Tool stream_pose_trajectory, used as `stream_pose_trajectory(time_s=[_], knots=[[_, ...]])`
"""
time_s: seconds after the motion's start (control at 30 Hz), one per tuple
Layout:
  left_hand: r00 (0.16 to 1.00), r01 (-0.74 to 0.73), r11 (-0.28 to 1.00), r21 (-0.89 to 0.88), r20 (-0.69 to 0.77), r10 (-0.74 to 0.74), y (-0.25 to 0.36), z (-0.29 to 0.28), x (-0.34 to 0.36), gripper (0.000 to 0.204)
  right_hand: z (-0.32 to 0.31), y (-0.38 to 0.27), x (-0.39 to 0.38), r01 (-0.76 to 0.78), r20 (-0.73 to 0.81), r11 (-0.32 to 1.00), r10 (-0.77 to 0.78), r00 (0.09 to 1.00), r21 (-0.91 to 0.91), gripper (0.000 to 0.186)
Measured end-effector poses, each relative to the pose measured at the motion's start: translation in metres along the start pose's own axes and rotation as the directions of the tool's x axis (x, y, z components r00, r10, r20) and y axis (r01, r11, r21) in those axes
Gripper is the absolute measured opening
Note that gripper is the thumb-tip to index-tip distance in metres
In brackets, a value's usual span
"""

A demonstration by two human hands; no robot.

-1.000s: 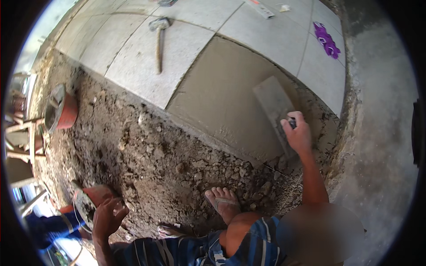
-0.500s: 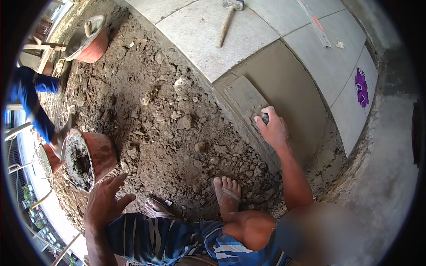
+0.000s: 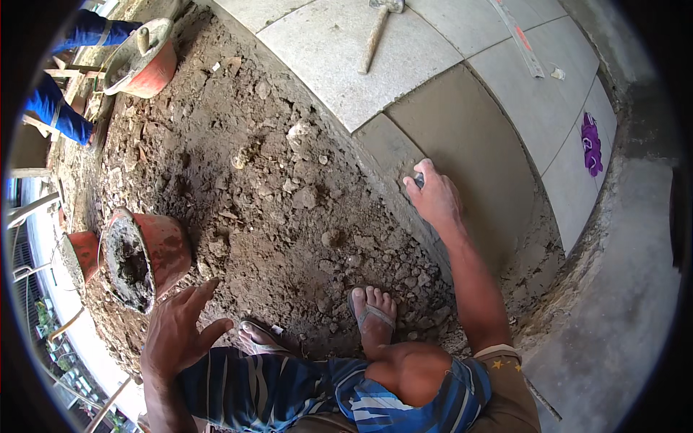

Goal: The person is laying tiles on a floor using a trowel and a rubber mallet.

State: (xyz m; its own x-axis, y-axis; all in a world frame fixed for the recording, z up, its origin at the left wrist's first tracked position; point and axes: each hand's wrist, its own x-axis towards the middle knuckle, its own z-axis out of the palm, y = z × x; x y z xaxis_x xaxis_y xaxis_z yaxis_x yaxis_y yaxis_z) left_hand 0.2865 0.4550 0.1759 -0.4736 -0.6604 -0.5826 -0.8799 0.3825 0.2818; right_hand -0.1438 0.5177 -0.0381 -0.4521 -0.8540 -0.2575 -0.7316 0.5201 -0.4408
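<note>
My right hand [image 3: 439,198] grips the dark handle of a rectangular float [image 3: 390,144]. The float's flat blade lies on the smoothed grey mortar bed [image 3: 469,123], along its left edge beside the rough ground. Above the bed, the corner of a large pale tile [image 3: 361,61] comes close to the blade's far end. My left hand [image 3: 179,328] is held over my left knee, empty, with fingers stretched and thumb apart. Just beyond its fingertips stands a red bucket [image 3: 167,249] with wet mortar in it.
A hammer [image 3: 375,43] and a long straightedge [image 3: 518,40] lie on the laid tiles, with a purple bundle [image 3: 591,144] farther right. Another red bucket [image 3: 155,76] holding a handled tool stands at the far left. Beside it show a person's blue-clad legs [image 3: 61,112]. Lumpy soil [image 3: 267,187] covers the middle.
The float has shifted slightly up and left, with my right hand on it. The person at the left has moved away from the near bucket toward the far one.
</note>
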Motion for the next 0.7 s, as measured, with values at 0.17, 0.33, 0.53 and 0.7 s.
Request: stream_pose_trajectory(time_s=[0.17,0.33,0.53,0.7], knots=[[0.998,-0.052,0.998,0.027,-0.023,0.052,0.000,-0.002,-0.003,0.069,-0.022,0.046,0.006,-0.163,-0.118,0.986,0.160,0.980,-0.017,0.037],[0.999,-0.033,0.999,0.027,-0.033,0.033,0.001,-0.002,-0.014,0.069,-0.051,0.092,-0.007,-0.270,-0.320,0.958,0.286,0.903,0.093,0.038],[0.993,-0.098,0.995,0.032,-0.066,0.099,0.007,0.001,0.000,0.070,-0.023,0.041,-0.013,-0.107,-0.099,0.980,0.125,0.987,0.168,0.037],[0.993,-0.111,0.992,0.057,-0.045,0.113,0.013,0.000,0.005,0.068,-0.017,0.011,0.000,-0.032,-0.036,0.999,0.033,0.999,0.029,0.038]])
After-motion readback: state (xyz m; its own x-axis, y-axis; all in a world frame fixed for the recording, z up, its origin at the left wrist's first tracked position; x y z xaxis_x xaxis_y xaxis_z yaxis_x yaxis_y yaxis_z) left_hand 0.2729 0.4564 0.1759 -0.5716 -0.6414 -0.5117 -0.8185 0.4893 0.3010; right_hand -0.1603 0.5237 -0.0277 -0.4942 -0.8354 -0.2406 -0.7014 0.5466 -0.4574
